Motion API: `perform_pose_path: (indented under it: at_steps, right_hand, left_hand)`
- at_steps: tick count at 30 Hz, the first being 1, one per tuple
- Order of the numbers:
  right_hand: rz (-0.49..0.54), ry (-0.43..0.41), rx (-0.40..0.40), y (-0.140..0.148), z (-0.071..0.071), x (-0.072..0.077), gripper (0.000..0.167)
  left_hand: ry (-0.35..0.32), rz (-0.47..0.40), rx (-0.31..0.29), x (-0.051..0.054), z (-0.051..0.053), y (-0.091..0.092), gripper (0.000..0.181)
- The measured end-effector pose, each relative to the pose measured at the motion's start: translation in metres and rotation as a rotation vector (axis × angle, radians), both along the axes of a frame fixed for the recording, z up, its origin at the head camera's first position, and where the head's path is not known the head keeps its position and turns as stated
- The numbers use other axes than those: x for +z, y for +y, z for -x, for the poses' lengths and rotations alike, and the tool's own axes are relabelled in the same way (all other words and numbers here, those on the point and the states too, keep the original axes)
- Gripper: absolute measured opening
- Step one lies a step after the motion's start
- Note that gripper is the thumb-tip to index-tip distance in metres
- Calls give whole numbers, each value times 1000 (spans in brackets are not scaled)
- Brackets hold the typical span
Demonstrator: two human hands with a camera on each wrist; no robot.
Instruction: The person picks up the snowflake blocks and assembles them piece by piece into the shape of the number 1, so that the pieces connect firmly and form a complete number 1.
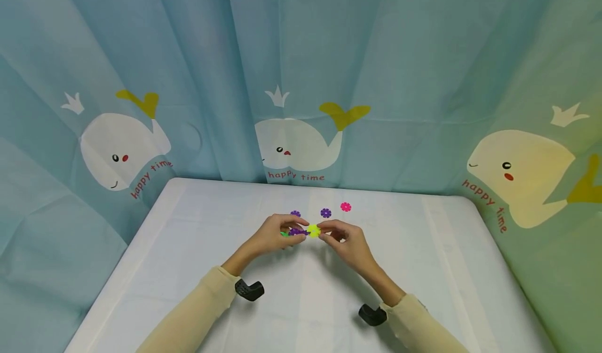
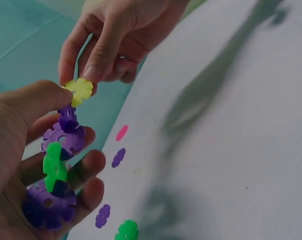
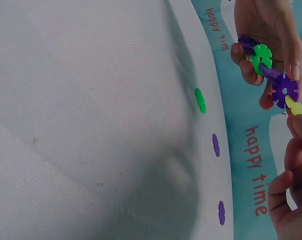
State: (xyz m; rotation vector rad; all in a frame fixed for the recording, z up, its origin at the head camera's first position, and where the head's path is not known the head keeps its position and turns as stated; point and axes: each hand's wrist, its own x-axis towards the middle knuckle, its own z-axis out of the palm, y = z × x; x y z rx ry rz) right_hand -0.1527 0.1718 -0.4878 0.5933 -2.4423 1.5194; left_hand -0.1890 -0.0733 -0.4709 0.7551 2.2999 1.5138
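Note:
My left hand [image 1: 273, 234] holds a chain of joined flower-shaped discs over the table. In the left wrist view the chain runs from a large purple disc [image 2: 49, 204] through a green one [image 2: 55, 167] and further purple ones [image 2: 63, 137] to a yellow disc [image 2: 80, 91] at its end. The left thumb lies against the yellow disc's edge. My right hand [image 1: 350, 243] pinches that yellow disc [image 1: 313, 231] between thumb and fingers from the other side. Seen from the right wrist, the yellow disc [image 3: 297, 107] meets the purple disc [image 3: 285, 91].
On the white table [image 1: 301, 301], beyond the hands, lie loose discs: a pink one [image 1: 345, 207], a purple one [image 1: 326, 213] and another purple one [image 1: 295, 213]. A loose green disc [image 3: 200, 101] lies there too. A whale-printed curtain [image 1: 400, 81] stands behind the table and at its sides.

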Motion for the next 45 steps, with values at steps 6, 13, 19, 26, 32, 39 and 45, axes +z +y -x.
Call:
perform_pose_path:
  at_steps: [6, 13, 19, 26, 32, 39, 45]
  right_hand:
    - [12, -96, 14, 1, 0, 0, 18]
    - [72, -183, 69, 0, 0, -5, 22]
    - [98, -211, 78, -2, 0, -10, 22]
    - [87, -260, 57, -7, -1, -11, 22]
    - [75, -260, 58, -12, -8, 6, 20]
    - [57, -241, 63, -12, -19, 26, 16]
    - [21, -238, 48, 0, -14, 13, 15]
  left_hand:
    - [181, 28, -16, -5, 0, 2, 30]
    - [291, 72, -17, -8, -3, 3, 31]
    - [353, 138, 13, -12, -5, 5, 35]
    - [437, 172, 58, -17, -6, 6, 32]
    - [451, 168, 73, -19, -5, 4, 31]
    - [422, 161, 108, -26, -4, -12, 29]
    - [368, 138, 167, -35, -5, -38, 27]
